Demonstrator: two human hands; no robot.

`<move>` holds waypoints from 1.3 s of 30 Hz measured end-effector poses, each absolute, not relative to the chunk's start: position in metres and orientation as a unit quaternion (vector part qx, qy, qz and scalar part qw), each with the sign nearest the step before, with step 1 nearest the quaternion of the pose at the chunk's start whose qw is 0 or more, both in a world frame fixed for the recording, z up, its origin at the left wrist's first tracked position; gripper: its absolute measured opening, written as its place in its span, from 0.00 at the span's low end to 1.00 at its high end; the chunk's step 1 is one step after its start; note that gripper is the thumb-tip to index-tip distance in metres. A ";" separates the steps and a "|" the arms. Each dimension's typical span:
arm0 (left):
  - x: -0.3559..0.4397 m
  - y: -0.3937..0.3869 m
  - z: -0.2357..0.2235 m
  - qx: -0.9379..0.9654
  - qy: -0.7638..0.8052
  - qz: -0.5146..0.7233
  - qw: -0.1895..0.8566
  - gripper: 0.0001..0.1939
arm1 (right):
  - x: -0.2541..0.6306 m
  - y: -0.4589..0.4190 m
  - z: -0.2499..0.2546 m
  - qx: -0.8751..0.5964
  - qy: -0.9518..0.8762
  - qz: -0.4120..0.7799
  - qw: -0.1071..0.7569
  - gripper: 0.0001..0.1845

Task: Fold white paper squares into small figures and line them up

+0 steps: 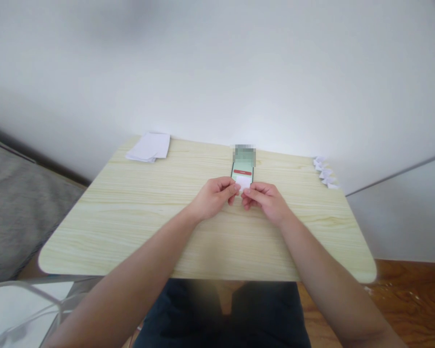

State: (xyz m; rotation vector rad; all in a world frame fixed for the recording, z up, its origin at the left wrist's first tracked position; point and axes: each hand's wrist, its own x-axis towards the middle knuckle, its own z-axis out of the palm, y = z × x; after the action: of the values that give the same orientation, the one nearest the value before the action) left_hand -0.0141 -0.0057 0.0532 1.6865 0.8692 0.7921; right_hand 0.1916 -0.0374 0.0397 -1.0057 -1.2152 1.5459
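A small piece of white paper (243, 181) is pinched between my two hands, above the middle of the table. My left hand (217, 195) grips its left edge between thumb and fingers. On the opposite edge, the thumb and fingers of my right hand (266, 199) are closed. Just behind the paper lies a phone (242, 166) with a lit greenish screen and a red bar; the paper covers its near end. Whether the paper is folded I cannot tell.
A stack of white paper sheets (150, 147) lies at the table's back left. Several small folded white paper pieces (325, 173) line the right edge. The wooden table (105, 227) meets a white wall (217, 72). To the left is a grey cushioned surface (25, 203).
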 end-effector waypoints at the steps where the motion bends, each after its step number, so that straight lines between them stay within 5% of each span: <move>1: -0.015 -0.006 0.052 0.704 0.358 0.330 0.516 0.22 | 0.192 -0.037 0.039 -0.403 -0.489 0.632 0.447 0.12; 5: -0.017 -0.004 0.051 0.697 0.330 0.323 0.549 0.21 | 0.194 -0.037 0.041 -0.387 -0.482 0.635 0.463 0.10; 9: -0.017 -0.003 0.055 0.661 0.310 0.313 0.608 0.20 | 0.196 -0.037 0.044 -0.364 -0.483 0.605 0.518 0.20; 14: -0.017 -0.003 0.058 0.614 0.327 0.318 0.644 0.18 | 0.195 -0.040 0.047 -0.367 -0.552 0.551 0.507 0.09; 21: -0.016 -0.004 0.056 0.597 0.319 0.356 0.644 0.10 | 0.193 -0.042 0.047 -0.388 -0.552 0.538 0.505 0.10; 25: -0.015 -0.004 0.056 0.571 0.284 0.392 0.662 0.21 | 0.193 -0.041 0.047 -0.402 -0.543 0.530 0.513 0.09; 30: -0.017 -0.004 0.053 0.582 0.250 0.410 0.657 0.12 | 0.194 -0.041 0.046 -0.396 -0.544 0.540 0.505 0.10; 39: -0.017 -0.004 0.051 0.573 0.261 0.424 0.651 0.11 | 0.194 -0.041 0.047 -0.397 -0.546 0.539 0.504 0.10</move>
State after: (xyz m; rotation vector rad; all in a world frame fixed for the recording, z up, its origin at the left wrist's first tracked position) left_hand -0.0169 -0.0039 0.0514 1.3018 0.5932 0.9626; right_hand 0.1943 -0.0413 0.0471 -0.9586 -1.3176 1.2999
